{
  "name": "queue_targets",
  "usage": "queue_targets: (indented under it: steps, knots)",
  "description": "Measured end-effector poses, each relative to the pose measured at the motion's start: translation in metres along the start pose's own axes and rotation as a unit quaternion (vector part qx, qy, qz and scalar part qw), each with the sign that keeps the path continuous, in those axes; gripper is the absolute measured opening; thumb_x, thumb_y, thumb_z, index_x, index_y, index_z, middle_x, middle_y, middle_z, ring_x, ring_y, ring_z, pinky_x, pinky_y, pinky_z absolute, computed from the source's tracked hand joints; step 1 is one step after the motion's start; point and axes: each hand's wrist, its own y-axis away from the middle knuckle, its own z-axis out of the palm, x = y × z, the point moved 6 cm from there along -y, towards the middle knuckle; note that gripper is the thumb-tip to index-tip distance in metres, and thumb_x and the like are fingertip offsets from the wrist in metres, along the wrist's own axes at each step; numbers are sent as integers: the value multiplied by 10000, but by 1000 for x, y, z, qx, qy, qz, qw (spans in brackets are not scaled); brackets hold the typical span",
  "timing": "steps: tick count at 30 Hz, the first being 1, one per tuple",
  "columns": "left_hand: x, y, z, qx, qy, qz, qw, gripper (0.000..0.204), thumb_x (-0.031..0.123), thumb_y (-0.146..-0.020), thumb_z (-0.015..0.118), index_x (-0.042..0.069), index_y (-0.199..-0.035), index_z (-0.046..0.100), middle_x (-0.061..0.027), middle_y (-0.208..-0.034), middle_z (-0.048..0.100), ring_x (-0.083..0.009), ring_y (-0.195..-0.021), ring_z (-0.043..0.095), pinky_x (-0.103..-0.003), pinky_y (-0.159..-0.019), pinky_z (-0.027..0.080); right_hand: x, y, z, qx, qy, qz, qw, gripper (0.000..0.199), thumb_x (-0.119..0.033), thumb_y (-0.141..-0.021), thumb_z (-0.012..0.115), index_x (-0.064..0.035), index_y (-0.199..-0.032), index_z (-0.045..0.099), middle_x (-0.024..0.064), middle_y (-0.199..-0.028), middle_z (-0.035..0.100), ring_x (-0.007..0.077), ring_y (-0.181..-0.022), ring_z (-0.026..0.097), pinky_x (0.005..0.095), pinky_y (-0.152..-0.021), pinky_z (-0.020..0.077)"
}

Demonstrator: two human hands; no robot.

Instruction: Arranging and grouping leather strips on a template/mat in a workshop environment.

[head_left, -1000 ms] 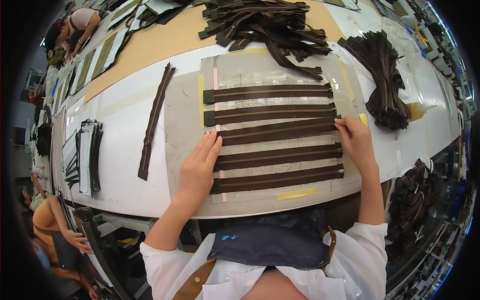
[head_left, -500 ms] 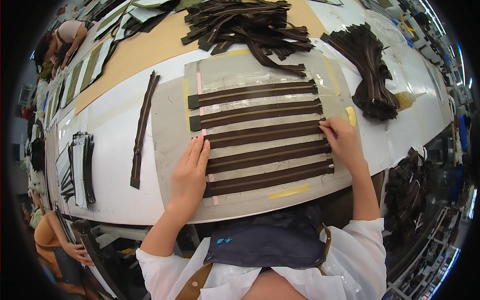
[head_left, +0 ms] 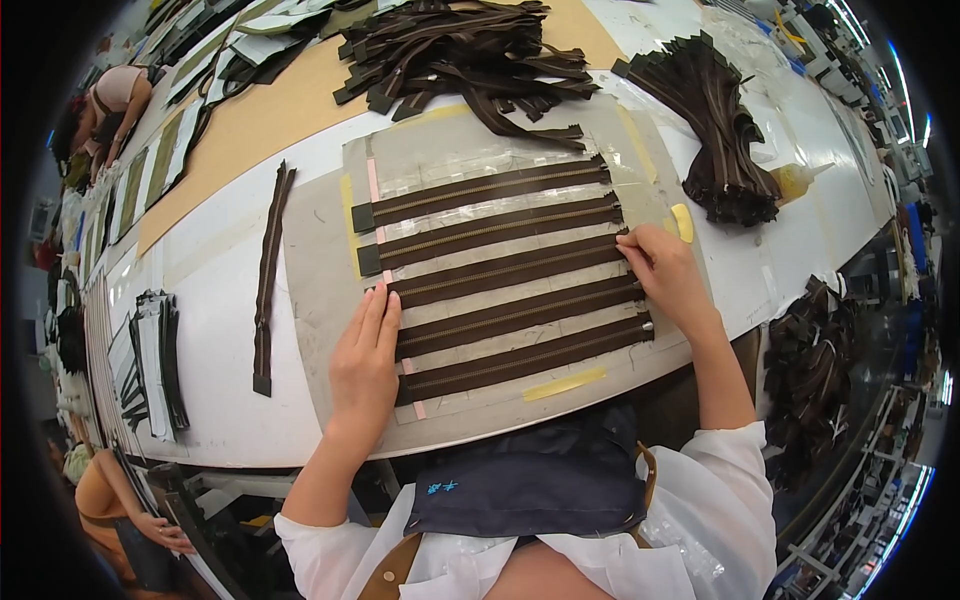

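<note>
Several dark brown zippers lie in parallel rows across a grey board, and the middle zipper [head_left: 510, 270] spans between my two hands. My left hand [head_left: 364, 362] rests at its left end, fingers stretched out flat and together, partly covering that end. At the opposite end my right hand [head_left: 660, 272] is closed, thumb and forefinger pinching the zipper tip. The grey board [head_left: 318, 255] has pink tape at the left of the rows and yellow tape strips near its edges. Two zippers above show dark square tabs at their left ends.
A loose zipper [head_left: 268, 290] lies left of the board. Behind it is a heap of zippers [head_left: 460, 50], with a bundle of zippers [head_left: 728, 140] at the far right. Dark-and-white pieces [head_left: 158, 365] are stacked at left. Other people [head_left: 125, 95] are at the left.
The view has shifted slightly, so the board and zippers appear farther left. Both hands stay at the two ends of the middle zipper.
</note>
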Motion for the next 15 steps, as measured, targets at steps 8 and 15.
queue_targets:
  steps: [8, 15]
  knots:
    - [1, 0, -1, -8, -3, 1, 1000, 489, -82, -821, 557, -17, -1303, 608, -168, -1361, 595, -319, -1263, 581, -383, -999, 515, 0, -1, 0, -2, 5, -6, 1000, 73, 9, -867, 661, 32, -892, 597, 154, -844, 648, 331, -775, 641, 388, -687, 505]
    - [0, -1, -2, -4, -1, -2, 1000, 483, -98, -817, 565, -11, -1289, 621, -161, -1359, 596, -314, -1250, 592, -379, -989, 522, 0, -2, 0, -11, 36, -18, 999, 88, -32, -869, 682, 10, -898, 610, 143, -820, 626, 328, -766, 633, 398, -670, 494]
